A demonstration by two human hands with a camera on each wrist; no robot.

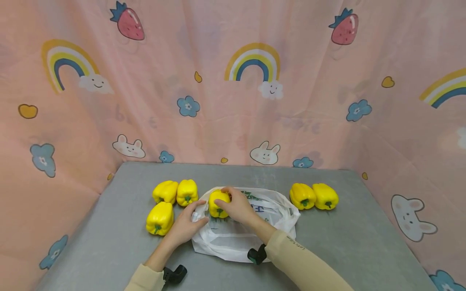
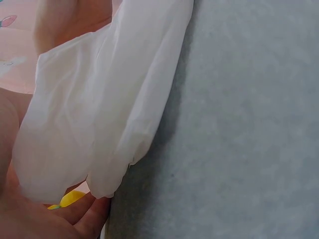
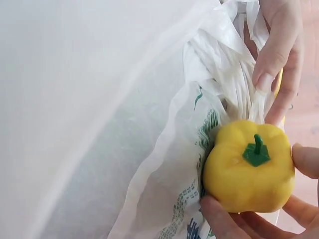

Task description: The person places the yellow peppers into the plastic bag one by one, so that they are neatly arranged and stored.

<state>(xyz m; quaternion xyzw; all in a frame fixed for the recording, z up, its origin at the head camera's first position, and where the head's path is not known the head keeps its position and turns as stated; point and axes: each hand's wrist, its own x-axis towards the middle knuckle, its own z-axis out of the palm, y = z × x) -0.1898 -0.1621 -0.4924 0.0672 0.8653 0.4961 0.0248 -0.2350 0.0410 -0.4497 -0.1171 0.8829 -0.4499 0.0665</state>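
A yellow bell pepper (image 1: 217,204) with a green stem is gripped by my right hand (image 1: 240,207), thumb on one side and fingers around the other. It is over the left part of a white plastic bag (image 1: 225,247) with green and blue print, lying on the table. My left hand (image 1: 186,226) holds the bag's left edge; in the right wrist view its thumb (image 3: 271,62) lies against gathered plastic by the handle. The left wrist view shows the bag's side (image 2: 99,114) draped across that hand, hiding part of the fingers.
Left of the bag are three more yellow bell peppers, the nearest one (image 1: 160,218) close beside my left hand. Two others (image 1: 325,197) sit together to the right of the bag. A pink patterned curtain (image 1: 218,129) encloses the grey table (image 1: 349,242) at the back and sides.
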